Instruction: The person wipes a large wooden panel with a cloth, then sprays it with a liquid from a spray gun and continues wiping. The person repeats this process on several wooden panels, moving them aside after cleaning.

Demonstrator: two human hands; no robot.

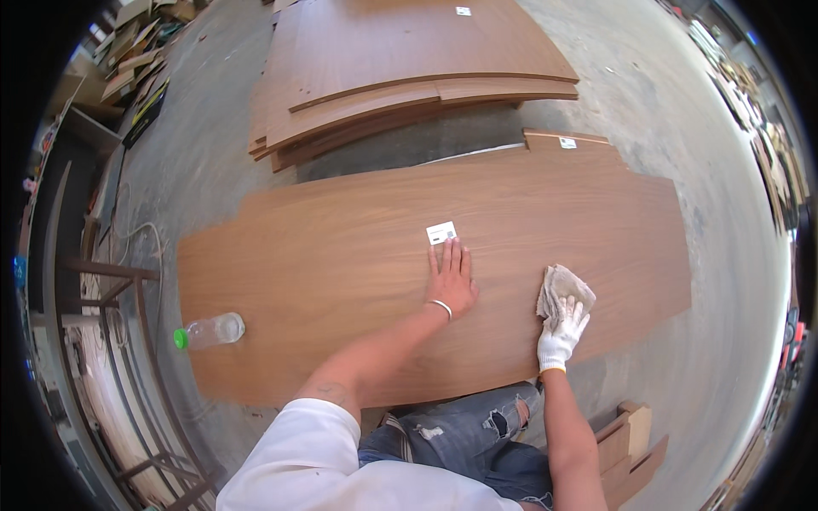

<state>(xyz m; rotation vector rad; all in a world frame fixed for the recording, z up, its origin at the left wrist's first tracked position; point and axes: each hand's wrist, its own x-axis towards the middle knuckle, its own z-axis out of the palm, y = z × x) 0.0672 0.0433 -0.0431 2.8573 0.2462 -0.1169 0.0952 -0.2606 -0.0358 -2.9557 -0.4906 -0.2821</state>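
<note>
A wide brown wood-grain panel (341, 255) lies in front of me. My bare left hand (452, 281), with a white band at the wrist, rests flat near the panel's middle, fingers stretched out. Its fingertips touch the lower edge of a small white label (440, 231). Farther right, my right hand (562, 330) wears a white knit glove. It presses a crumpled grey-beige cloth (558, 288) against the panel, the gloved fingers lying over the cloth's lower part.
A clear plastic bottle (215, 330) with a green cap lies on its side at the panel's left end. Beyond the panel is a stack of similar boards (409, 51). A metal frame (136, 298) stands at left; wooden pieces (632, 439) sit at lower right.
</note>
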